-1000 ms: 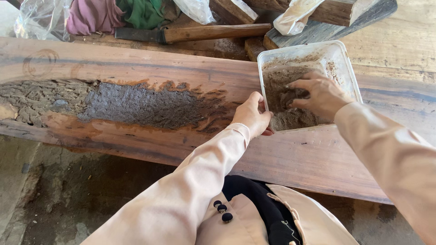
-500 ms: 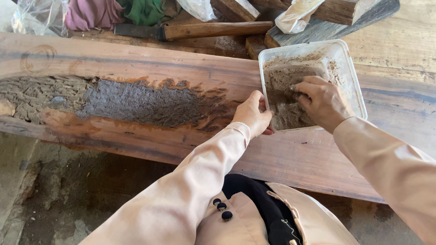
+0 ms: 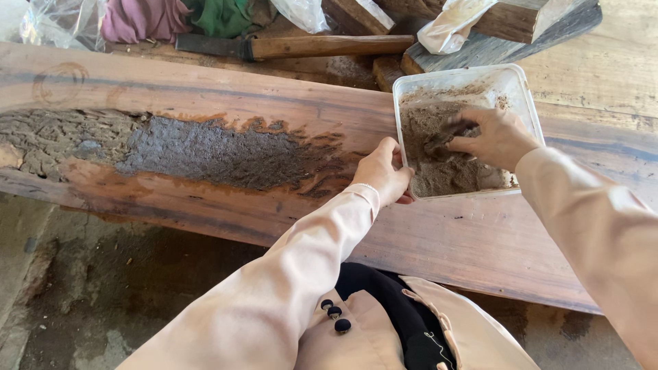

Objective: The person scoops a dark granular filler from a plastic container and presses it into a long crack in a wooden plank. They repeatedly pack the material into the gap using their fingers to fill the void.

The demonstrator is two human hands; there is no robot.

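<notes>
Bare plank surface (image 3: 480, 240) lies open below the plastic tub (image 3: 510, 85); a hatchet (image 3: 301, 46), wood blocks (image 3: 507, 20) and plastic bags (image 3: 62, 24) crowd the far side.

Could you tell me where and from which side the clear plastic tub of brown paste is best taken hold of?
Probably by the near left rim of the plastic tub, coming from the left. The left hand already pinches that edge, while the right hand fills the middle, digging into the brown paste. The thin raised rim suits a thumb-and-finger pinch, and the wooden slab there lies open.
</notes>
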